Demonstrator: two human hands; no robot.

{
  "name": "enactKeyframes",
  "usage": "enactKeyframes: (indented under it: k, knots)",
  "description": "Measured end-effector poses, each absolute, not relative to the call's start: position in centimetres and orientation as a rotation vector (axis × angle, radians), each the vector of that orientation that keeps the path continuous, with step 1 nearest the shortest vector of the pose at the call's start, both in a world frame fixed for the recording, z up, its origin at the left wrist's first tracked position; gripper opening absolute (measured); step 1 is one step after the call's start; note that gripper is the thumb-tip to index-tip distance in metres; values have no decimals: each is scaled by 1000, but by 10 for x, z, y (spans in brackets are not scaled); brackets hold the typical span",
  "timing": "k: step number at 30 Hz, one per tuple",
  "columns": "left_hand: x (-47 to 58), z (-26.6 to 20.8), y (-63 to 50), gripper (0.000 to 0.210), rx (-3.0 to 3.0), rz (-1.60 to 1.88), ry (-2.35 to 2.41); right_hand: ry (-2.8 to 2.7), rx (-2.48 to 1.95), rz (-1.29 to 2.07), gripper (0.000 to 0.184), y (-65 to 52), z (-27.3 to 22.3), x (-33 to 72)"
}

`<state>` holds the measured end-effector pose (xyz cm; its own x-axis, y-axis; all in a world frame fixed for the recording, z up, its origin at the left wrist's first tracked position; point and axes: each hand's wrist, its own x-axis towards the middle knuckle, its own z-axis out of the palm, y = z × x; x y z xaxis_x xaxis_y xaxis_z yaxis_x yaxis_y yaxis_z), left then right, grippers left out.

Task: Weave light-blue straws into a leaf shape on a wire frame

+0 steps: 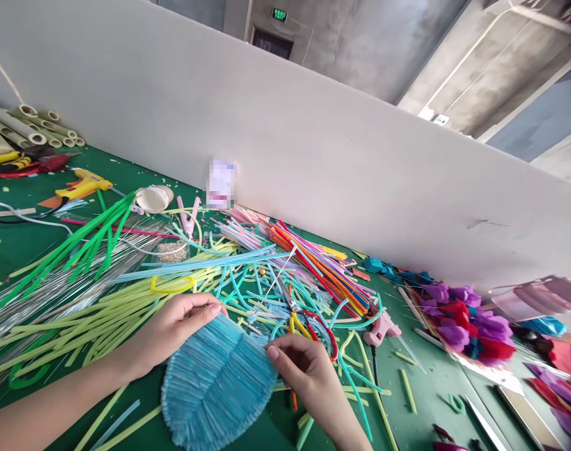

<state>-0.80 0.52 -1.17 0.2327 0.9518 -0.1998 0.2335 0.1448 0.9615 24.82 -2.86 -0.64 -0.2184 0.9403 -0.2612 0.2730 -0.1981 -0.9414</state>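
Between my two hands I hold a blue leaf-shaped piece [219, 388], made of rows of fuzzy pipe cleaners with a rib down its middle. My left hand [186, 326] pinches its upper left edge between thumb and fingers. At the upper right edge, my right hand [304, 366] pinches it as well, with the fingers curled. Just beyond the right hand lie scissors [292, 300] and pliers with red handles [330, 332]. Blue and teal pipe cleaners [247, 282] are heaped behind the leaf piece.
Pale yellow-green pipe cleaners [106, 313] and thin metal wires [78, 275] cover the left side. A yellow glue gun [83, 185] lies at the back left, a pink glue gun [383, 327] at the right. Purple and red petals [464, 319] sit farther right. A white partition [313, 138] bounds the table.
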Motion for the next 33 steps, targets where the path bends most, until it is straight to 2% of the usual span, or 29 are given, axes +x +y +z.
enactKeyframes:
  k: [13,23,33]
  knots:
    - [-16,31,19,35,1594,891,1260,-1704,-1447,993,28,4,38,255]
    - [-1,103,71,46,1611,754,999,-1857,-1219,588,18,41,100,237]
    - [17,87,98,35,1652,712,998,-1840,-1226,579,16,53,89,245]
